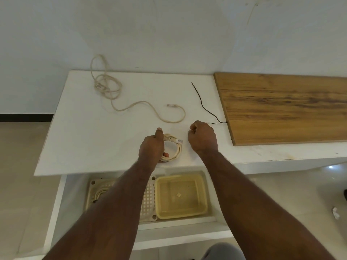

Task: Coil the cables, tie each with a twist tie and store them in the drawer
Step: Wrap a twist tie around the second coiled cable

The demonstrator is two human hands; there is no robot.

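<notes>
The left hand is gripping the springy, light cream coiled network cable at its rim, keeping loops together; the right hand is pinching a thin black wire twist tie.

The cables were cream, the tie black, the table white, the board brown with dark wood grain, the tray pale yellow, and the grid cream lattice.
</notes>
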